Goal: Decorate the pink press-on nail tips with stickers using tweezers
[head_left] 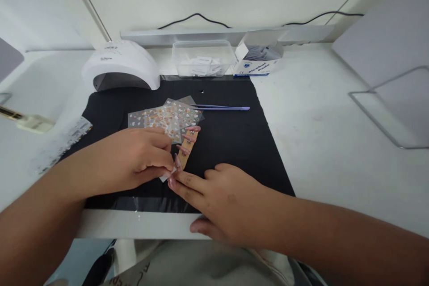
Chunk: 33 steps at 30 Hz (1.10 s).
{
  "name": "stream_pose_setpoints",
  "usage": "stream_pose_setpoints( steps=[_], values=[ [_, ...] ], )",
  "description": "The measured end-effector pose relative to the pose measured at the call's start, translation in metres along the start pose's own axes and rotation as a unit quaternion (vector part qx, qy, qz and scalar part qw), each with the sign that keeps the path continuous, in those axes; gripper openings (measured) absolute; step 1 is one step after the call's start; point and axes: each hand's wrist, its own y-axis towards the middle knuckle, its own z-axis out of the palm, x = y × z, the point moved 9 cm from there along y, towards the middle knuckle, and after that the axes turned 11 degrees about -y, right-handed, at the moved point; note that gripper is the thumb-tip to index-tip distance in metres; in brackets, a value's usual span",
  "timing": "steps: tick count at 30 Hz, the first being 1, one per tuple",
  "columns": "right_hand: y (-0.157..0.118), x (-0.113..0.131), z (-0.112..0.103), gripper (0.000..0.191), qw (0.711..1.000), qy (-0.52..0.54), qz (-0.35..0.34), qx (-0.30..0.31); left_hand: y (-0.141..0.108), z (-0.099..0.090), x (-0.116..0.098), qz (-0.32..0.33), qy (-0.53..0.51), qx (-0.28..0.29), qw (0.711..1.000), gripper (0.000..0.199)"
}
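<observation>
Grey clothing [187,263] lay nearest. Beyond it, the right hand [231,203] stretched two fingers to the near end of a tan strip [183,159], its thumb spread apart. The left hand [140,156] pinched a small white piece [163,178] there, close to the right fingertips. Pink nail tips [188,138] already stood along the strip on the black mat [234,143]; whether their decoration was finished could not be told. Farther off lay sticker sheets [157,118] and tweezers [231,107], untouched, then a white lamp [124,60], a clear tub [181,60] and an alcohol-pad box [251,68].
</observation>
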Motion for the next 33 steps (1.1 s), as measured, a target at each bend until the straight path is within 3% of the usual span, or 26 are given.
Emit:
stream_pose_setpoints(
  steps=[9, 23, 33],
  values=[
    [0.001, 0.0, 0.0, 0.071, 1.0, 0.001, 0.001, 0.019, 0.003, 0.012, -0.02, 0.034, -0.011, 0.022, 0.999, 0.015],
    [-0.001, 0.001, 0.001, 0.074, 0.999, -0.035, -0.007, -0.005, -0.004, -0.003, 0.011, -0.025, 0.02, 0.005, 0.999, 0.018],
    [-0.001, 0.003, 0.004, 0.076, 0.998, -0.058, -0.015, -0.003, -0.007, -0.02, 0.009, -0.006, 0.002, -0.045, 0.999, 0.018]
  ],
)
